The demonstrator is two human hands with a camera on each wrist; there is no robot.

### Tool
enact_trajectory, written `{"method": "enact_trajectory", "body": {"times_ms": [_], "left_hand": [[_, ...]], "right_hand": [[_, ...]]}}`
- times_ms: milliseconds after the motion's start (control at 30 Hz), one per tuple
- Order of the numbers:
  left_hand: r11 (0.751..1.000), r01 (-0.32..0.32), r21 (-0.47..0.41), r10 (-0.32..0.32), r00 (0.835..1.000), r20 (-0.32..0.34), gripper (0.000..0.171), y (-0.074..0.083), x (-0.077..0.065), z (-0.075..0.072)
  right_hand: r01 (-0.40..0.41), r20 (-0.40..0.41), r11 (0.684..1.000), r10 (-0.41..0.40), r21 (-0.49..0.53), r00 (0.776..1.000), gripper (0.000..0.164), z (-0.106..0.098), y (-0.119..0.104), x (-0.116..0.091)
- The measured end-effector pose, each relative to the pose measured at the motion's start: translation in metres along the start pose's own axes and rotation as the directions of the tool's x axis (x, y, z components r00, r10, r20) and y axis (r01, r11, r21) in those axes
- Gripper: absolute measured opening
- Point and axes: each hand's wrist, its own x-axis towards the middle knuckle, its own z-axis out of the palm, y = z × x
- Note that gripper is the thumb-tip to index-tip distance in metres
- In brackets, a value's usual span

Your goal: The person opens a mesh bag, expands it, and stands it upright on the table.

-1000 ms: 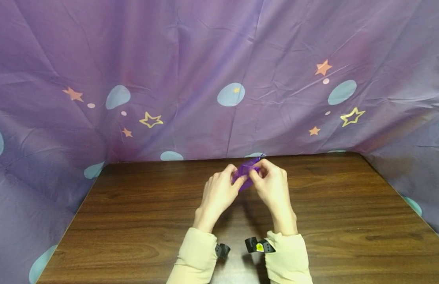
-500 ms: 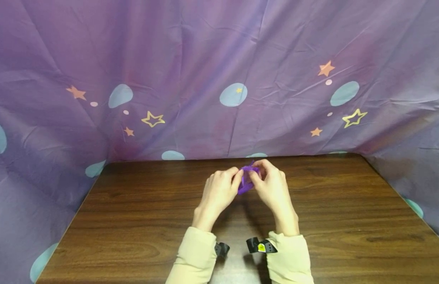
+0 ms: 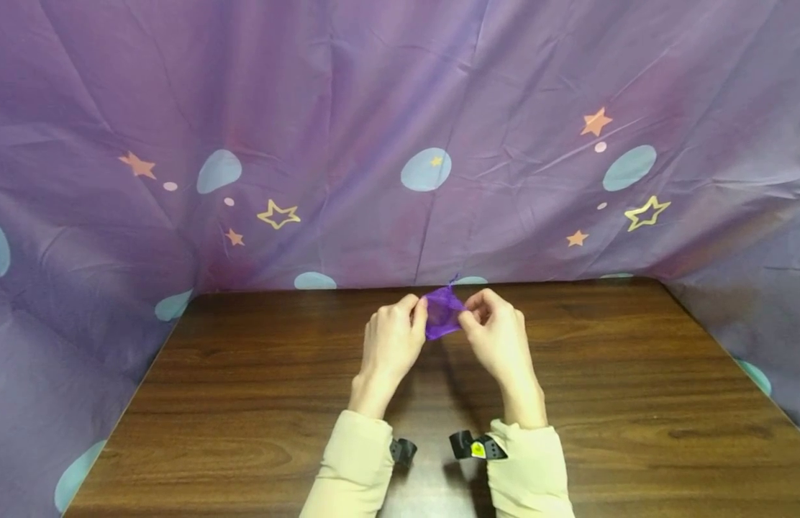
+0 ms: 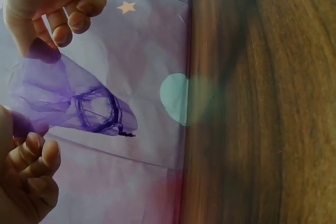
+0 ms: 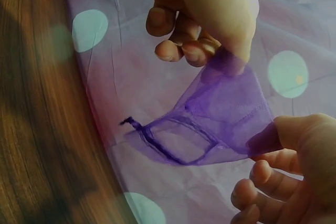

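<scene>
A small sheer purple drawstring pouch [image 3: 443, 314] is stretched between both hands above the table's far part. My left hand [image 3: 390, 338] pinches one corner of it, and my right hand [image 3: 500, 334] pinches the opposite corner. In both wrist views the sheer fabric overlaps the pinching fingertips, and the other fingers curl loosely beside it. A dark purple cord [image 4: 113, 111] forms a loop across the pouch away from the hands, ending in a short twisted tip. From the right wrist the pouch [image 5: 231, 119] looks flat, and the curtain shows through it.
The brown wood-grain table [image 3: 244, 403] spreads out beneath the hands. Behind it and at both sides hangs a purple curtain [image 3: 348, 144] printed with stars and blue ovals. Black wrist straps [image 3: 478, 446] sit at the cream sleeves [image 3: 355, 460].
The pouch was bunched between the hands and is now spread flatter. My left hand has shifted slightly left, widening the gap between the hands. Both keep their pinch.
</scene>
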Motion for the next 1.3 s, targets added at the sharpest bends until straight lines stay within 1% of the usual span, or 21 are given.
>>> {"method": "enact_trajectory", "body": {"times_ms": [100,167,233,333,433,500,633,667,733,767,833,900,967,1033,1167,1300], "left_hand": [[0.999,0.042,0.005,-0.042,0.999,-0.002,0.034,-0.001,0.000,0.001],[0.999,0.052,0.003,-0.052,0.999,-0.003,0.034,-0.002,0.000,0.002],[0.999,0.037,-0.008,-0.037,0.999,-0.001,0.033,-0.002,0.000,0.002],[1.000,-0.006,-0.029,0.006,1.000,0.010,0.032,-0.003,0.000,0.003],[0.999,-0.034,-0.039,0.036,0.998,0.046,0.029,-0.004,0.000,0.004],[0.999,-0.030,-0.044,0.034,0.996,0.081,0.026,-0.004,0.000,0.005],[0.999,-0.010,-0.053,0.019,0.987,0.160,0.012,-0.006,-0.002,0.005],[0.998,-0.010,-0.057,0.020,0.985,0.172,0.014,-0.006,-0.002,0.005],[0.998,-0.025,-0.061,0.036,0.982,0.184,0.026,-0.008,-0.002,0.005],[0.997,-0.040,-0.060,0.050,0.982,0.184,0.031,-0.008,-0.002,0.005],[0.995,-0.076,-0.063,0.086,0.980,0.179,0.033,-0.010,-0.002,0.006],[0.992,-0.113,-0.064,0.122,0.977,0.174,0.027,-0.010,-0.002,0.006],[0.989,-0.135,-0.065,0.145,0.975,0.167,0.020,-0.011,-0.002,0.006],[0.986,-0.153,-0.064,0.160,0.977,0.141,0.018,-0.011,-0.001,0.006],[0.987,-0.160,-0.035,0.162,0.984,0.073,0.019,-0.012,-0.001,0.006],[0.988,-0.151,-0.011,0.152,0.988,0.025,0.019,-0.011,0.000,0.006]], "right_hand": [[-0.015,0.004,1.000,0.015,-0.004,1.000,0.004,0.001,0.000,0.000],[-0.022,0.010,1.000,0.022,-0.011,1.000,0.003,0.001,0.000,0.000],[-0.030,0.025,0.999,0.031,-0.019,0.999,0.004,0.002,0.001,0.000],[-0.042,0.056,0.999,0.044,-0.029,0.997,0.006,0.001,0.001,0.000],[-0.048,0.081,0.998,0.051,-0.030,0.995,0.009,0.001,0.002,0.000],[-0.046,0.087,0.999,0.048,-0.023,0.995,0.010,0.001,0.002,0.000],[-0.035,0.109,0.999,0.037,-0.022,0.993,0.011,0.001,0.003,0.000],[-0.033,0.118,0.999,0.035,-0.024,0.992,0.012,0.001,0.003,0.000],[-0.029,0.134,0.999,0.033,-0.031,0.990,0.014,0.001,0.003,0.000],[-0.026,0.140,0.999,0.030,-0.036,0.990,0.014,0.001,0.003,0.000],[-0.017,0.149,0.999,0.024,-0.045,0.989,0.014,0.001,0.004,0.000],[-0.011,0.154,0.999,0.019,-0.053,0.988,0.015,0.001,0.004,0.000],[-0.003,0.159,0.998,0.012,-0.060,0.987,0.015,0.001,0.004,0.000],[-0.002,0.158,0.998,0.011,-0.061,0.987,0.015,0.001,0.004,0.000],[0.004,0.142,0.998,0.005,-0.060,0.990,0.014,0.000,0.003,-0.001],[0.014,0.115,0.998,-0.007,-0.056,0.993,0.015,0.001,0.003,-0.001]]}}
